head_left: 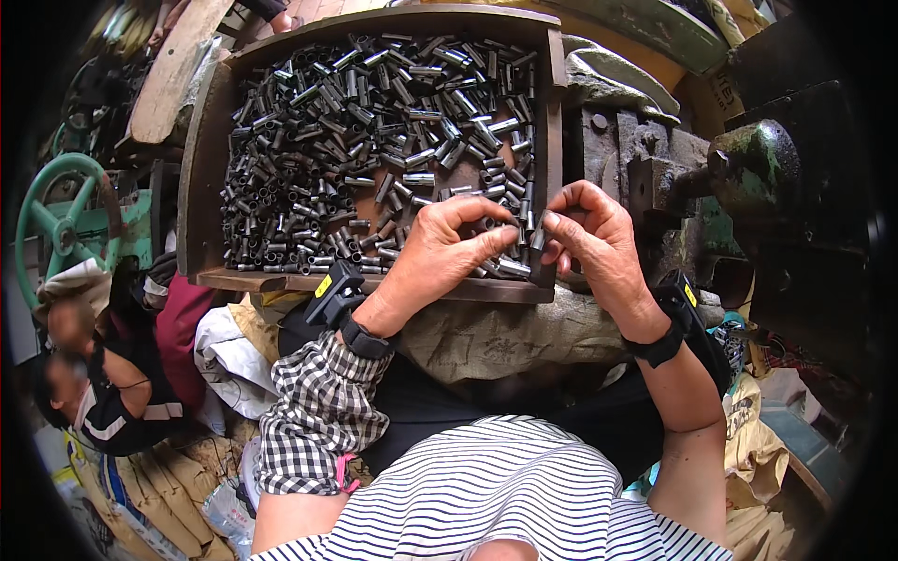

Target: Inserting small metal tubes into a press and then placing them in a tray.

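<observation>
A shallow wooden box (554, 140) holds a great heap of short metal tubes (374, 89), some bright, some dark. Over its near right corner my left hand (447, 248) is closed in a pinch, thumb and forefinger curled toward each other. Whatever lies between those fingertips is too small to make out. Just to the right, my right hand (606, 245) has its thumb and fingers closed on a short metal tube (538, 234), which points toward the left hand. Loose tubes lie right under both hands. Each wrist wears a black strap with a small device.
Dark, greasy machinery (758, 168) stands close on the right. At the left are a green handwheel (65, 220) and another person (122, 383) seated low. A sack-like cloth (514, 337) hangs below the box's front edge. A wooden plank (178, 70) leans at the upper left.
</observation>
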Demonstrator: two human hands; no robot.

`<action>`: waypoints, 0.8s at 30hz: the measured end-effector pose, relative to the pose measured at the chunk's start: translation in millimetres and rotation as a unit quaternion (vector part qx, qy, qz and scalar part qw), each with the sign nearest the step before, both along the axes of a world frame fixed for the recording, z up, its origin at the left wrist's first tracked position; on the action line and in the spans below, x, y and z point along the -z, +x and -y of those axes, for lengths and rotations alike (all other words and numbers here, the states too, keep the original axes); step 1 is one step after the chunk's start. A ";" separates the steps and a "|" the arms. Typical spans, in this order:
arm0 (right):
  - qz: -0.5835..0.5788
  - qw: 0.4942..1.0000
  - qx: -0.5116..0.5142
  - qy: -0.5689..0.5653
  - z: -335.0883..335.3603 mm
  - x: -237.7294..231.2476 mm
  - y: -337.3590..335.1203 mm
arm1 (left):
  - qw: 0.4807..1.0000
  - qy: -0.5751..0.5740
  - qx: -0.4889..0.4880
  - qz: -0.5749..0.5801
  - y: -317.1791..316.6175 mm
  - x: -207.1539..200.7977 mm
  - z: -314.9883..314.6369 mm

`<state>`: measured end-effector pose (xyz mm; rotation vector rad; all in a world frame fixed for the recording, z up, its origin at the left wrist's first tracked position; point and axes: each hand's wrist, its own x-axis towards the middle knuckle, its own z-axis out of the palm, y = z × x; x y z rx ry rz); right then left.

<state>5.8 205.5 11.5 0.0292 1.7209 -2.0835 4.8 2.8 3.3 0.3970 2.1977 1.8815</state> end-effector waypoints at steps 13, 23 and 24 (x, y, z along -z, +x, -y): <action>0.046 0.996 0.059 -0.052 4.8 0.6 4.8 | 0.935 0.226 -0.004 0.275 3.7 -4.6 4.9; 0.087 0.986 0.071 -0.124 10.8 1.9 6.8 | 0.933 0.242 -0.017 0.264 3.8 -2.3 4.3; 0.065 0.989 0.064 -0.116 9.9 2.9 6.9 | 0.934 0.242 -0.015 0.263 4.1 -2.4 4.4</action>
